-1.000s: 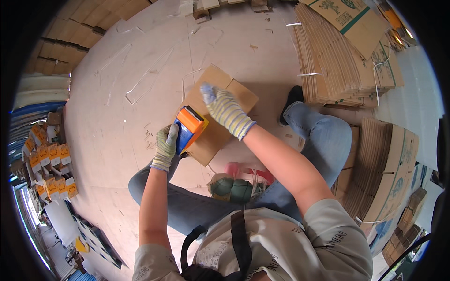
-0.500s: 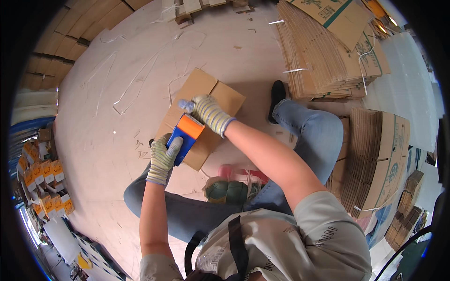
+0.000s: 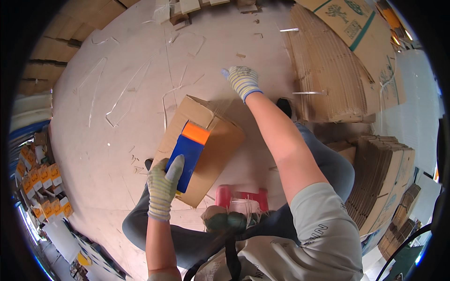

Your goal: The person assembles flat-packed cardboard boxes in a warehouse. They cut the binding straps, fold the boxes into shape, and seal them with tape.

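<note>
My gloved left hand (image 3: 161,185) is closed around a blue and orange packing tape dispenser (image 3: 188,157), tilted over a closed cardboard box (image 3: 215,157). The box lies on the floor between my legs. My right hand (image 3: 242,78), in a striped knit glove, is stretched out past the far right corner of the box. Its fingers look curled, and a bluish thumb tip points left. Whether a strip of clear tape is pinched there cannot be made out.
Tied stacks of flattened cartons (image 3: 328,70) and more cartons (image 3: 379,173) stand on my right. A pink-red plastic object (image 3: 241,196) and green twine balls (image 3: 227,222) lie between my legs. Loose straps (image 3: 124,96) litter the floor.
My right hand has moved from the dispenser's toothed edge, away and to the right, over the floor. The dispenser has turned, its orange part now facing up, still in my left hand.
</note>
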A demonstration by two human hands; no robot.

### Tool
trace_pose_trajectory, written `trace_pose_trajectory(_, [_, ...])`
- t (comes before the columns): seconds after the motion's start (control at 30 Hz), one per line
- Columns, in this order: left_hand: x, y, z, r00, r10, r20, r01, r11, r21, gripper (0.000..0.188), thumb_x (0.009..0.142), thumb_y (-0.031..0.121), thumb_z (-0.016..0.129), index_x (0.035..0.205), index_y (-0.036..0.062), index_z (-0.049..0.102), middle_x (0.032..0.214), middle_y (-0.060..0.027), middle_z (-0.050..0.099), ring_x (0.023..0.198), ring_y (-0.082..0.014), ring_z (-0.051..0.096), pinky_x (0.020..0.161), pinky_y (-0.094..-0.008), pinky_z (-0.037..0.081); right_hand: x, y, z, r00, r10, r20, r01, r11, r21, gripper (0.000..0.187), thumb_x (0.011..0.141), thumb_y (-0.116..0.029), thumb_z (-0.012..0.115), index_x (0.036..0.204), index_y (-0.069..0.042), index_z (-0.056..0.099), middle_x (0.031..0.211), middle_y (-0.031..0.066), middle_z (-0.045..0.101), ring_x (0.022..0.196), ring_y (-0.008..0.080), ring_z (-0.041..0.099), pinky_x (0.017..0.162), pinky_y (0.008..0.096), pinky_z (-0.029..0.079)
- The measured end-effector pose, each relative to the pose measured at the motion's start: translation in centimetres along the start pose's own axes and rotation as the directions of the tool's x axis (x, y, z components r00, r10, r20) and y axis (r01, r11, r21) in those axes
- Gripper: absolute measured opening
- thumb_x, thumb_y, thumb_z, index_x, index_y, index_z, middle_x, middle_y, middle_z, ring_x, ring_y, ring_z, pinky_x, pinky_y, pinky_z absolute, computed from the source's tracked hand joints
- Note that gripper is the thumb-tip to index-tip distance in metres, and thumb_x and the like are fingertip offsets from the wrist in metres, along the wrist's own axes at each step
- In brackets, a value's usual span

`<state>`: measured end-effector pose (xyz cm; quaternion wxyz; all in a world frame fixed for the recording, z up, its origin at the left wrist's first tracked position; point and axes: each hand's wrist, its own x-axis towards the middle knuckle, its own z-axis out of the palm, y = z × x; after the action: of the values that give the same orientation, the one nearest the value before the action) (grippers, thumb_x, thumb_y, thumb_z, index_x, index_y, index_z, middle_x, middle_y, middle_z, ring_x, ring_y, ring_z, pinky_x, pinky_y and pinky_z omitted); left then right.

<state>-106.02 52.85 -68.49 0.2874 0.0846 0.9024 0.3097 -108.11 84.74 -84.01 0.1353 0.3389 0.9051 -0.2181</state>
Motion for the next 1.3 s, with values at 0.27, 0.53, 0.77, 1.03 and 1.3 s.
trace_pose_trajectory(0.27, [0.2, 1.2, 0.1, 0.998, -0.001, 0.067, 0.003, 0.999, -0.034, 0.042, 0.08, 0.038, 0.062, 0.082, -0.0029, 0.065, 0.055, -0.0076, 0.057, 0.051, -0.0121, 0.054, 0.049, -0.0276, 0.043, -0.7, -3.0, 10.1, 0.929, -0.073, 0.363, 0.029, 0.992, 0.124, 0.048, 0.089, -0.043, 0.035, 0.103, -0.007, 0.064, 0.111, 0.017, 0.06, 0.102, 0.0307, 0.058, 0.086, 0.0424, 0.045])
trace_pose_trajectory(0.53, [0.3, 1.0, 0.1, 0.998, 0.055, 0.044, -0.052, 0.995, -0.082, 0.043, 0.08, 0.04, 0.064, 0.079, -0.003, 0.064, 0.053, -0.0087, 0.056, 0.047, -0.0135, 0.056, 0.047, -0.0282, 0.044, -3.2, -1.1, 7.0, 0.947, -0.088, 0.31, -0.061, 0.896, 0.44, 0.06, 0.092, -0.049, 0.031, 0.131, -0.006, 0.045, 0.14, 0.0156, 0.038, 0.13, 0.0281, 0.035, 0.103, 0.0381, 0.031])
trace_pose_trajectory(0.77, [0.2, 0.9, -1.0, 0.991, -0.004, 0.136, -0.001, 0.999, 0.036, 0.056, 0.077, 0.053, 0.059, 0.076, -0.0024, 0.064, 0.055, -0.0143, 0.059, 0.051, -0.0221, 0.062, 0.052, -0.0324, 0.048, -9.5, -10.0, 1.8, 0.985, -0.073, 0.157, 0.039, 0.978, 0.206, 0.058, 0.093, -0.049, 0.023, 0.135, -0.011, 0.039, 0.119, 0.0203, 0.055, 0.106, 0.0327, 0.057, 0.1, 0.0425, 0.033])
trace_pose_trajectory(1.03, [-8.8, -16.2, -7.9, 0.966, -0.236, 0.106, 0.223, 0.968, 0.119, 0.057, 0.074, 0.054, 0.059, 0.078, -0.0023, 0.067, 0.064, -0.0175, 0.063, 0.06, -0.0253, 0.064, 0.058, -0.0352, 0.048, -10.8, -10.8, 5.0, 0.818, -0.379, -0.432, 0.232, 0.906, -0.355, 0.055, 0.091, -0.048, 0.033, 0.134, -0.015, 0.041, 0.129, 0.0159, 0.049, 0.12, 0.0278, 0.045, 0.101, 0.0566, 0.023])
trace_pose_trajectory(1.3, [-11.1, -19.6, -9.4, 0.956, -0.264, 0.128, 0.256, 0.964, 0.072, 0.061, 0.074, 0.057, 0.059, 0.085, -0.0023, 0.067, 0.067, -0.0159, 0.064, 0.065, -0.0243, 0.065, 0.063, -0.0339, 0.05, -19.4, -20.0, 12.4, 0.671, -0.712, -0.207, 0.642, 0.697, -0.32, 0.055, 0.087, -0.046, 0.042, 0.133, -0.016, 0.044, 0.139, 0.0105, 0.04, 0.132, 0.0306, 0.028, 0.107, 0.0553, 0.012])
